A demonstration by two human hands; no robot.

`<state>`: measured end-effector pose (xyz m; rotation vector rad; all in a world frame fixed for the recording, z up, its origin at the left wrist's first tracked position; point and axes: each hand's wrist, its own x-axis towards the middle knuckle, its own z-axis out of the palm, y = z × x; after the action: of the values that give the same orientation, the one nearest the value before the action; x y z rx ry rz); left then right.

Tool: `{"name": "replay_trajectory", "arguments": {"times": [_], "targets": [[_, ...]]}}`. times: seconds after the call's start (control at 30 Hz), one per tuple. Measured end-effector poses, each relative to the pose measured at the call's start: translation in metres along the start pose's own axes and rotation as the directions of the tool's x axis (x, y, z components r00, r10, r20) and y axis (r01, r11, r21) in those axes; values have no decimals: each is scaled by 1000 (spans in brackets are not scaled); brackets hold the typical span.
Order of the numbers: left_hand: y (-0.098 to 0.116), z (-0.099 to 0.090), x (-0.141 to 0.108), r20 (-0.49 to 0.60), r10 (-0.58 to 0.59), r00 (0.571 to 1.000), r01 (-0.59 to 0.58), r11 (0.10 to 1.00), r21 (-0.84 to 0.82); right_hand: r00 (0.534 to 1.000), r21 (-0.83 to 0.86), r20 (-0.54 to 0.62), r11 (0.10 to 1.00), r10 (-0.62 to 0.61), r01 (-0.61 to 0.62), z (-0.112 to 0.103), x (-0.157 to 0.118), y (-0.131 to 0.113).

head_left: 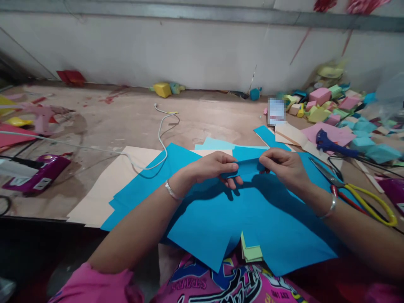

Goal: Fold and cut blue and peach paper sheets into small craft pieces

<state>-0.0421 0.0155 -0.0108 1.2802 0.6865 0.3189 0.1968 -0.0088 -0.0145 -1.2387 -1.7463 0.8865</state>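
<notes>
Between my two hands stretches a small folded strip of blue paper, held above larger blue sheets. My left hand pinches its left end between thumb and fingers. At the other end, the thumb and fingers of my right hand close on it. Under the blue sheets lie peach sheets, with a pale blue sheet showing behind. Scissors with one yellow and one red handle rest right of my right hand. Some yellow-green paper pieces stick out at the table's near edge.
Folded paper boxes in several colours heap up at the back right, beside a blue glue gun. A pink glue gun and a purple device are at left. A white cord crosses the table.
</notes>
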Motion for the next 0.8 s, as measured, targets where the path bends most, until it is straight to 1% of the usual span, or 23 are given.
{"name": "replay_trajectory", "arguments": {"times": [0.07, 0.2, 0.27, 0.37, 0.5, 0.57, 0.63, 0.7, 0.73, 0.8], "targets": [[-1, -2, 0, -11, -21, 1000, 22, 1000, 12, 999, 36, -25, 999, 33, -32, 1, 2, 11], [-10, -7, 4, 0, -80, 997, 80, 997, -19, 998, 30, -52, 999, 45, -43, 8, 5, 28], [-14, -11, 6, -44, -99, 994, 98, 995, -32, 996, 55, -49, 996, 71, -68, 11, 6, 33], [-16, -16, 8, -132, -97, 986, 93, 995, -39, 993, 103, -41, 989, 111, -106, 12, 3, 37], [-14, -19, 7, -164, -88, 982, 89, 996, 3, 993, 143, -19, 983, 118, -114, 12, 1, 38], [-13, -18, 6, -172, -66, 983, 74, 996, 42, 992, 159, 6, 979, 128, -127, 13, 3, 38], [-13, -18, 6, -192, -38, 981, 49, 997, 54, 989, 173, 59, 975, 133, -141, 14, 5, 39], [-15, -18, 7, -244, 5, 970, 8, 999, 51, 985, 188, 103, 970, 137, -154, 14, 8, 41], [-15, -17, 7, -277, 47, 960, -26, 996, 80, 984, 196, 111, 967, 141, -161, 15, 9, 42], [-16, -15, 9, -337, 186, 923, -115, 968, 221, 983, 212, 107, 963, 146, -167, 15, 10, 43]]}}
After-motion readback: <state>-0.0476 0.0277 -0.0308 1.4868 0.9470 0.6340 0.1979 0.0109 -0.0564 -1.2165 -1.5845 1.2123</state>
